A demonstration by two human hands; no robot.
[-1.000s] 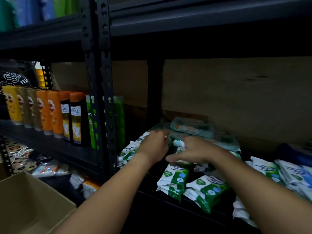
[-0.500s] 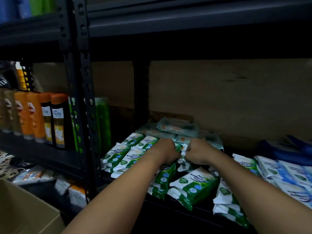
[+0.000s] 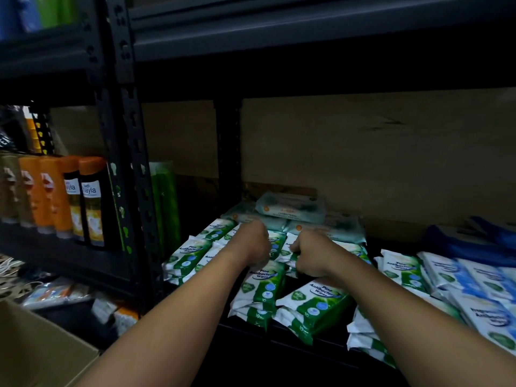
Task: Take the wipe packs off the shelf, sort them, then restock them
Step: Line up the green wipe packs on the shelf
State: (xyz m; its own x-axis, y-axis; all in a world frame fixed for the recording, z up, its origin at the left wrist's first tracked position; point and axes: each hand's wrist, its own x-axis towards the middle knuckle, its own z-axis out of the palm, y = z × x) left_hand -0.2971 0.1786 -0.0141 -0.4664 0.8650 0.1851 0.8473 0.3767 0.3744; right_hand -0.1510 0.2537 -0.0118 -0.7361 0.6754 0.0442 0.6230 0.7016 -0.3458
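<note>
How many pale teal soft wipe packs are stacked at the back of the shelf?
3 pale teal soft wipe packs: one on top, one beneath at left, one beneath at right. Others may lie hidden.

Two bare forearms, no sleeves, nothing on the wrists.

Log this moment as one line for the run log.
stage: taking packs off shelf | left hand: grips green wipe packs | right hand: grips green wipe packs | shelf: stocked

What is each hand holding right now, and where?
Both the left hand and right hand are curled on green wipe packs mid-shelf, apparently gripping their near ends; fingers are hidden.
</note>
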